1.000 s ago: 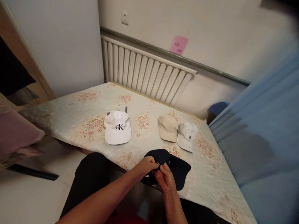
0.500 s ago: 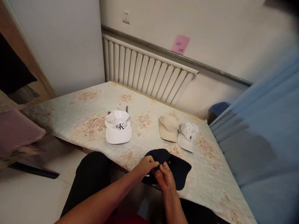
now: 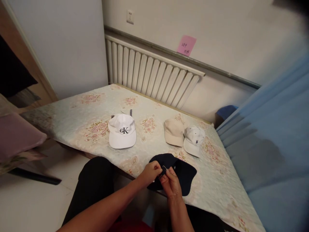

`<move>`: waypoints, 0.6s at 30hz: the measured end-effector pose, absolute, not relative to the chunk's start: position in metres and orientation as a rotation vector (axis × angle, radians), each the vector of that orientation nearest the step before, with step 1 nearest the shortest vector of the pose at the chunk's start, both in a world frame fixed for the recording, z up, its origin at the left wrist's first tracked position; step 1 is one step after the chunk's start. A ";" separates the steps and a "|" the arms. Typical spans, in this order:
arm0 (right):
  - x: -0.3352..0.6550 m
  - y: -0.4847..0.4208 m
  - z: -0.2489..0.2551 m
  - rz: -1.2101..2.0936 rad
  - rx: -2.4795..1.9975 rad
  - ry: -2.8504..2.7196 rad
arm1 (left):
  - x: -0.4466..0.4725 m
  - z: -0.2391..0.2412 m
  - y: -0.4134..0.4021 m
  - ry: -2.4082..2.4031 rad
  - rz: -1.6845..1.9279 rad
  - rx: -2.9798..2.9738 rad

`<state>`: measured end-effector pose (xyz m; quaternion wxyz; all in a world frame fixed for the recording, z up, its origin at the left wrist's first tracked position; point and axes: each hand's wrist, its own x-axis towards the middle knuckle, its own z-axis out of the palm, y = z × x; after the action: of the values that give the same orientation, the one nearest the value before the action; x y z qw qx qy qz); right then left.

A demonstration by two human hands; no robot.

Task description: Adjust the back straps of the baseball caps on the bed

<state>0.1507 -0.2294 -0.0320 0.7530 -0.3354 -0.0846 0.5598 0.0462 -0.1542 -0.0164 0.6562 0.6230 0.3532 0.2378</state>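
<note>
A dark baseball cap (image 3: pixel 187 177) lies at the near edge of the cloth-covered surface, its brim pointing right. Over its back opening, my left hand (image 3: pixel 151 172) is closed in a pinch on the cap's strap. My right hand (image 3: pixel 172 183) pinches beside a small metal buckle (image 3: pixel 164 168) on that strap, close to the left fingertips. The strap's ends are partly hidden by my fingers. Farther back on the left sits a white cap (image 3: pixel 122 131) with black letters. A beige cap (image 3: pixel 173 132) and another white cap (image 3: pixel 193 140) with a small dark emblem touch side by side.
The caps lie on a floral cloth (image 3: pixel 137 122) spread over a bed or table. Behind it are a white radiator (image 3: pixel 149 74) and a wall with a pink note (image 3: pixel 186 45). A blue curtain (image 3: pixel 272 129) hangs at the right; pink fabric (image 3: pixel 21 133) is at the left.
My left fingers have shifted slightly left, away from the right ones, and more of the metal buckle shows between them. The other caps have not moved.
</note>
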 end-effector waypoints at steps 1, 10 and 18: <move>0.151 -0.229 -0.033 1.222 -0.734 -0.179 | 0.047 -0.017 -0.154 0.813 0.532 1.399; 0.151 -0.228 -0.038 1.219 -0.770 -0.165 | 0.052 -0.024 -0.154 0.891 0.536 1.403; 0.148 -0.228 -0.032 1.225 -0.831 -0.183 | 0.047 -0.026 -0.156 0.930 0.562 1.493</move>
<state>0.1477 -0.2282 -0.0322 0.7347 -0.3781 -0.0833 0.5571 0.0473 -0.1556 -0.0261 0.6031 0.6449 0.4017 0.2429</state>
